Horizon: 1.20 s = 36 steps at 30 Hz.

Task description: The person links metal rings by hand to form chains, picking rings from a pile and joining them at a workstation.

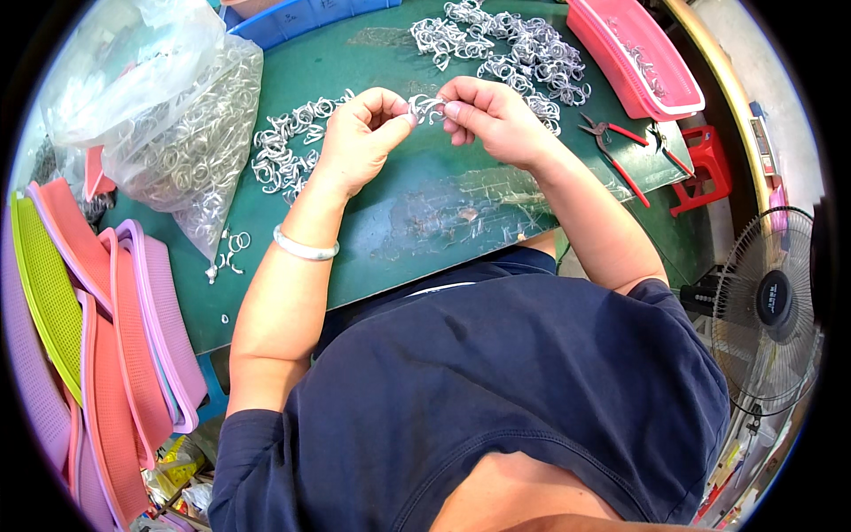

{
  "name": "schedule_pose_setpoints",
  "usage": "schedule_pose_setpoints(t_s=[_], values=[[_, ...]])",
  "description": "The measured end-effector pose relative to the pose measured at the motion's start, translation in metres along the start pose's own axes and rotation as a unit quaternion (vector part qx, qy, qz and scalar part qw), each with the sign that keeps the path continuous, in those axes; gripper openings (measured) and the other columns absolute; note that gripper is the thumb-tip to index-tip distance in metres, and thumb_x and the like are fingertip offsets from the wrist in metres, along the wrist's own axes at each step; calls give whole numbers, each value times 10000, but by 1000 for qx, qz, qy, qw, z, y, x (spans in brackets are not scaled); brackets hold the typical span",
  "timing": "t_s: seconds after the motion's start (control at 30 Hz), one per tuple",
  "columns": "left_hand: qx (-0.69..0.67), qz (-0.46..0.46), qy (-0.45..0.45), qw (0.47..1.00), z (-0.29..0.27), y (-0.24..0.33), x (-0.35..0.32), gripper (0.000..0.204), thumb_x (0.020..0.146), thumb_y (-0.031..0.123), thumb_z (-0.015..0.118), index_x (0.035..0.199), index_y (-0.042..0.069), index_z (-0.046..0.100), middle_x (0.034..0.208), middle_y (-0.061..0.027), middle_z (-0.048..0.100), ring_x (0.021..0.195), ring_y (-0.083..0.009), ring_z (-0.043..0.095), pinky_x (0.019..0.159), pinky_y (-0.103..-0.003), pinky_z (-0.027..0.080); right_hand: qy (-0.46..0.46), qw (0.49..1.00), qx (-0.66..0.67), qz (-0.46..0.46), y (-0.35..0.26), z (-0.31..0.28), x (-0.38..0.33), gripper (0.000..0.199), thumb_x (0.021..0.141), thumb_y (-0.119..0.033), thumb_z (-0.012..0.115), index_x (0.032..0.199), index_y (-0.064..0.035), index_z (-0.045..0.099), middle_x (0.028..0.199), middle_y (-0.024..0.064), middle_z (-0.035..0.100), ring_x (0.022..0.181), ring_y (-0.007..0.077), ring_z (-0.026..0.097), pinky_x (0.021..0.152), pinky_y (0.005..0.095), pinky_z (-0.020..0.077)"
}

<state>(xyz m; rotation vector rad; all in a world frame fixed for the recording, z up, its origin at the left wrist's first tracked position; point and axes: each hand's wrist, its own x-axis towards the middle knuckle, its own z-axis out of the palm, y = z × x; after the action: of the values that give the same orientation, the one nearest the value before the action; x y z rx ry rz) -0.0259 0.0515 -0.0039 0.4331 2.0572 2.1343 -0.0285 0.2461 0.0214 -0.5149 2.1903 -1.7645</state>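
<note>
Above the green table (372, 239), my left hand (362, 142) and my right hand (498, 120) face each other. Thumb and fingers of both are pinched on a small cluster of silver metal rings (428, 108), which spans the gap between them. The rings look open and joined together, but their fine detail is too small to tell. Beside my left hand lies a heap of similar rings (282, 152). Beyond my right hand spreads a larger pile of silver ring pieces (536, 55). A pale bangle circles my left wrist.
A clear plastic bag full of rings (191, 133) stands at the left, with a few loose rings (235, 244) below it. Red-handled pliers (613, 152) lie at the right, near a pink basket (656, 102). Stacked colored baskets (133, 355) and a fan (767, 301) flank the table.
</note>
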Motion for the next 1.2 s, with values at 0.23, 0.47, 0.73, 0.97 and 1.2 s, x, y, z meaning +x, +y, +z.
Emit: schedule_pose_setpoints(t_s=[0.23, 0.47, 0.73, 0.97, 1.2], values=[[-71, 47, -17, 996, -1, -3, 1, 62, 783, 76, 615, 811, 31, 583, 812, 16, 555, 740, -71, 498, 679, -208, 409, 57, 979, -181, -80, -5, 1, -1, 105, 835, -82, 503, 911, -33, 556, 722, 84, 570, 627, 166, 550, 596, 277, 454], [6, -7, -11, 1000, 0, 1, 2, 72, 798, 63, 591, 864, 34, 584, 907, 14, 545, 807, -76, 490, 732, -217, 407, 92, 912, -317, -245, -6, 0, -1, 134, 785, -46, 528, 914, -56, 566, 834, 126, 589, 729, 314, 576, 623, 341, 472], [-33, 34, 36, 998, 5, -1, -2, 87, 762, -7, 609, 825, 46, 582, 876, 17, 537, 781, -64, 488, 730, -204, 401, 123, 868, -396, -275, -6, 10, -5, 129, 782, -10, 527, 909, -27, 545, 808, 112, 571, 715, 297, 586, 588, 334, 470], [42, 140, 50, 988, 6, 0, -3, 98, 734, -52, 622, 786, 22, 584, 917, -12, 529, 799, -84, 499, 732, -215, 410, 148, 848, -431, -270, -7, 16, -5, 140, 748, -30, 522, 885, -54, 541, 802, 103, 574, 700, 303, 578, 575, 354, 468], [-42, 145, -47, 987, 3, 18, -6, 90, 794, -13, 566, 872, -4, 610, 938, -57, 565, 797, -121, 537, 717, -246, 441, 195, 880, -309, -303, -5, 13, -5, 148, 757, 22, 527, 894, -31, 546, 749, 91, 568, 646, 217, 588, 565, 291, 475]])
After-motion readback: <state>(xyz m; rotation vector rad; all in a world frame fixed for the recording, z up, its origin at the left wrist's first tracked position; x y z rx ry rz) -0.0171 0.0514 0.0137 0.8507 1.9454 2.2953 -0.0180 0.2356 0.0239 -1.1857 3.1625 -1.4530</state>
